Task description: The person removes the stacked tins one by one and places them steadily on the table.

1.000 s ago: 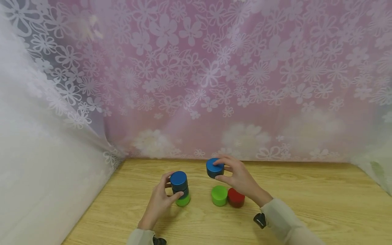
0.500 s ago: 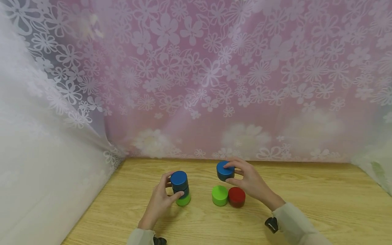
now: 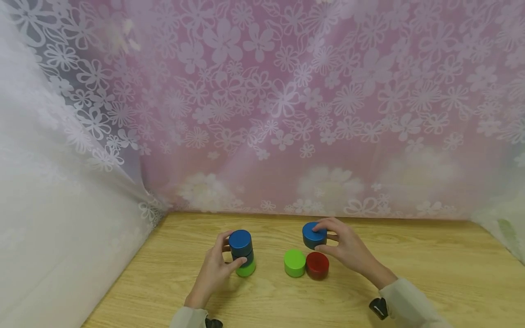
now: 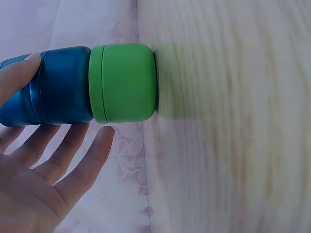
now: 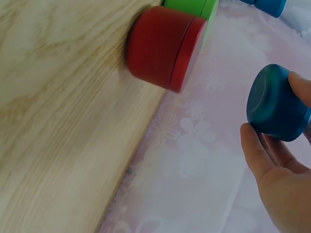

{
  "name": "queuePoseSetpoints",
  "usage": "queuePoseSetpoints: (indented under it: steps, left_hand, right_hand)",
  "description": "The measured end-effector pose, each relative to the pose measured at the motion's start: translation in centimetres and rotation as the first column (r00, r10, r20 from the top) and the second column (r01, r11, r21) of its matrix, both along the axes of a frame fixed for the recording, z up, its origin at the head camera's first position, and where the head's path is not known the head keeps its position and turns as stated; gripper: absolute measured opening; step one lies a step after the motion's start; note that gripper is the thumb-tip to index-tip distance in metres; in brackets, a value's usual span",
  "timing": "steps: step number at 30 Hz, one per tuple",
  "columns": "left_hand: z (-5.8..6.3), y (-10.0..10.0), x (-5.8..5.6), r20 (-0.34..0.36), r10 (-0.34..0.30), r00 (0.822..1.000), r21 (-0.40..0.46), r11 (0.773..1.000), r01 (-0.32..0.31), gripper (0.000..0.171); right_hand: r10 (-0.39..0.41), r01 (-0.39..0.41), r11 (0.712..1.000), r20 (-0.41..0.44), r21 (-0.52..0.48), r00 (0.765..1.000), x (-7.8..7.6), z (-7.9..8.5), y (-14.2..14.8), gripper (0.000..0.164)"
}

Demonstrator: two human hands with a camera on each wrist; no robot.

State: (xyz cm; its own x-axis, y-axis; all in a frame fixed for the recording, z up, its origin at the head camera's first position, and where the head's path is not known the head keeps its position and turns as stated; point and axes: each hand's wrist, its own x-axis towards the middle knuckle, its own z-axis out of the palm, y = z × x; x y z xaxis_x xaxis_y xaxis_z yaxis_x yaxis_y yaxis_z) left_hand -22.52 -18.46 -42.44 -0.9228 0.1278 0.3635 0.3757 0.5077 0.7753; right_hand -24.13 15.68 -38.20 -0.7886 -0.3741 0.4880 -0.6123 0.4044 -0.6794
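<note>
At the left stands a stack of round lidded tins: an upper blue tin [image 3: 240, 243], a lower blue tin [image 4: 68, 87] and a green tin [image 4: 126, 82] at the bottom on the table. My left hand [image 3: 215, 264] grips the blue tins, its thumb near the joint between them and fingers behind. My right hand [image 3: 348, 248] holds another blue tin [image 3: 314, 238] in the air between thumb and fingers. Below it, a red tin [image 3: 317, 265] stands on the table, beside a second green tin [image 3: 294, 263]. In the right wrist view the held blue tin [image 5: 277, 104] is apart from the red one.
The wood-grain table [image 3: 426, 264] extends to both sides of the tins. Behind it hangs a pink floral curtain [image 3: 262, 114], and a whitish cloth [image 3: 61, 218] falls along the left side. A dark wrist device [image 3: 378, 308] sits by the right sleeve.
My right hand has moved rightward and a little toward me with the blue tin, away from the stack. The left hand and the stack have stayed in place.
</note>
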Motion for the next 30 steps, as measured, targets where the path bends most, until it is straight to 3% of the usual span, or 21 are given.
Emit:
queuePoseSetpoints:
  steps: [17, 30]
  left_hand:
    - [0.0, 0.0, 0.0, -0.017, 0.004, 1.0, 0.0, 1.0, -0.004, 0.066]
    - [0.1, 0.1, 0.2, -0.014, 0.016, 1.0, -0.004, 1.0, -0.016, 0.066]
  right_hand:
    - [-0.007, 0.003, 0.997, 0.04, 0.083, 0.999, 0.4, -1.1, 4.0, 0.036]
    - [0.065, -0.077, 0.984, 0.08, 0.163, 0.995, 0.3, -1.8, 5.9, 0.04]
